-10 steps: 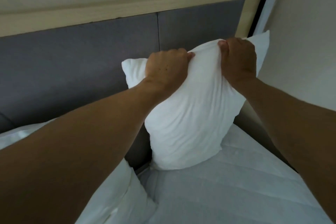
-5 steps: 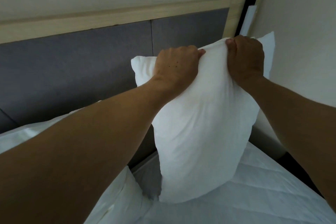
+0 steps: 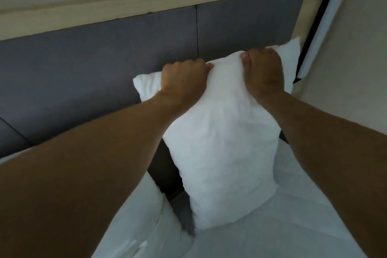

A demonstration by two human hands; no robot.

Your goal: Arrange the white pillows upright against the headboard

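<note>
A white pillow [image 3: 222,148] stands upright on the bed, its lower end on the mattress a little in front of the grey padded headboard [image 3: 94,69]. My left hand [image 3: 183,78] pinches its top edge near the left corner. My right hand [image 3: 263,73] grips the same edge near the right corner. A second white pillow [image 3: 134,220] lies at the lower left, mostly hidden under my left forearm.
The white quilted mattress [image 3: 293,226] fills the lower right. A pale wooden frame [image 3: 146,4] borders the headboard, with a cream wall above. A black strip and a white panel [image 3: 322,25] run down the wall at the right, close to the pillow.
The pillow has come nearer to me and stands taller in view, its lower end further forward on the mattress. Both hands keep their grip on the top edge.
</note>
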